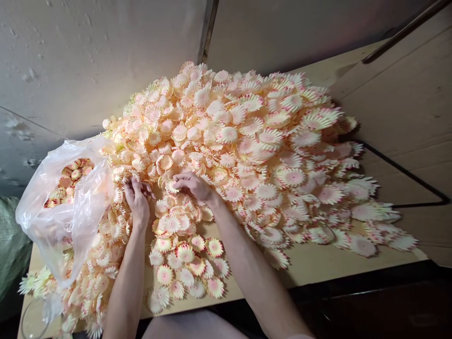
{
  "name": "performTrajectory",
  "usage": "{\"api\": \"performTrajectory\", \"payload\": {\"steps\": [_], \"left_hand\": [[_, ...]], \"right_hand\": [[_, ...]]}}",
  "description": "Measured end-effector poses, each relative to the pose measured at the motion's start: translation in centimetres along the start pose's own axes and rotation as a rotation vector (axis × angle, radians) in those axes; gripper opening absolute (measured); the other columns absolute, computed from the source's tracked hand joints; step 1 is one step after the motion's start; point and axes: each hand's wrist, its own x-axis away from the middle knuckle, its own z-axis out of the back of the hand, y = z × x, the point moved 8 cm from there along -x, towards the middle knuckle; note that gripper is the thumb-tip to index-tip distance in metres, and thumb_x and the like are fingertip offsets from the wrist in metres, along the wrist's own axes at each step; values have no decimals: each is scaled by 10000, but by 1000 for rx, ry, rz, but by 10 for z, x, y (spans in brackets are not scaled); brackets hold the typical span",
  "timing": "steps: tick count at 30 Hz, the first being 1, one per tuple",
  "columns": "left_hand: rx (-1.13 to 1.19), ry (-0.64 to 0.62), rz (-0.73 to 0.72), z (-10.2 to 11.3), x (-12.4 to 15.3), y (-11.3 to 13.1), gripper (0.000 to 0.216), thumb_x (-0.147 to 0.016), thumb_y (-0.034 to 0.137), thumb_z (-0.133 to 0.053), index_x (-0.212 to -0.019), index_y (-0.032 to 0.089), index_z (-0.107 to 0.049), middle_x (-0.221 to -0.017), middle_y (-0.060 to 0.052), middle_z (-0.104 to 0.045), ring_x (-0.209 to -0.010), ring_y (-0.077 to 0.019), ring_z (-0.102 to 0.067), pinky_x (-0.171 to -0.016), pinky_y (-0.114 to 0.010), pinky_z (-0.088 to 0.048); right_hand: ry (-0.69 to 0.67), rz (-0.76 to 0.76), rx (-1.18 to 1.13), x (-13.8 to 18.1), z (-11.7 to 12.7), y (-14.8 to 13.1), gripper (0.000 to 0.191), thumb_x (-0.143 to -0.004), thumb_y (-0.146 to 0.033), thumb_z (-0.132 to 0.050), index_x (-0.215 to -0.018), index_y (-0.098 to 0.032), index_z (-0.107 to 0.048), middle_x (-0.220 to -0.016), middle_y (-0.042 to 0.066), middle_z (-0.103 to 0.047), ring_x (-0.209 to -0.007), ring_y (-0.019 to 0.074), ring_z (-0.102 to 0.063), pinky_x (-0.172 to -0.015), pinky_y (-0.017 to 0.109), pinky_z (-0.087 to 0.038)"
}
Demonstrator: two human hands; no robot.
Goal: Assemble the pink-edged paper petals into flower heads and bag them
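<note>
A big heap of cream and pink flower-shaped petal pieces (247,141) covers a pale wooden table (310,263). My left hand (137,197) rests at the heap's near left side with its fingers curled and pinched on a small petal piece. My right hand (194,184) lies just to the right of it, fingers bent down onto the petal pieces, fingertips pressed on one. The two hands are a short gap apart. Flat petal pieces (187,266) lie spread between my forearms near the table's front edge.
A clear plastic bag (70,202) holding more small flower pieces sits at the left of the heap. A grey wall (88,56) rises behind the table. Brown board panels (406,117) and a dark metal rod (406,30) stand at the right.
</note>
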Motion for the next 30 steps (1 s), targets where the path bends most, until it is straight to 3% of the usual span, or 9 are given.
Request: {"api": "performTrajectory", "payload": {"steps": [3,7,11,15,19,23,30], "left_hand": [[-20,-53,-44,-6,2,6,371,-875,559,-548,-983,218,-452,-678,32,-539,-479,-83,-500,-425,-207,-422],[-120,-187,-110,-20,8,11,414,-805,453,-694,-1095,208,-529,-818,-11,-626,-623,-95,-603,-554,-204,-498],[-186,-193,-139,-19,9,10,389,-762,376,-750,-1057,205,-562,-808,-9,-645,-664,-102,-624,-601,-200,-508],[-200,-261,-143,-22,10,9,358,-769,356,-745,-1037,196,-569,-785,-10,-645,-649,-100,-613,-589,-195,-492],[-190,-211,-147,-19,9,13,348,-790,356,-727,-1058,198,-570,-813,-11,-643,-676,-95,-613,-619,-191,-497],[-172,-182,-128,-18,8,14,322,-817,380,-696,-1056,198,-578,-850,-17,-628,-687,-89,-607,-642,-196,-507],[-200,-160,-134,-17,9,16,314,-818,398,-689,-1033,190,-591,-840,-23,-632,-703,-98,-611,-656,-201,-508]], "right_hand": [[67,44,32,0,5,-3,290,-823,-399,-638,-674,-156,-585,-622,-26,-525,-583,99,-462,-574,247,-340],[59,78,27,-1,1,-7,298,-803,-440,-672,-760,-146,-655,-688,-5,-590,-640,115,-520,-621,249,-397],[61,83,-13,-1,-2,-5,298,-753,-432,-732,-794,-146,-662,-730,-1,-603,-677,122,-554,-659,248,-448],[177,123,48,-3,6,-3,333,-649,-400,-823,-790,-147,-660,-717,-13,-596,-658,116,-540,-599,227,-437],[223,153,118,-4,11,-3,311,-722,-438,-760,-717,-135,-689,-666,-1,-613,-619,116,-539,-595,239,-436],[217,173,120,-4,14,-4,315,-754,-446,-729,-838,-143,-725,-782,38,-685,-700,148,-601,-676,268,-468],[248,152,265,2,15,-11,449,-812,-512,-648,-572,-173,-480,-522,-48,-405,-503,84,-362,-503,257,-266]]}}
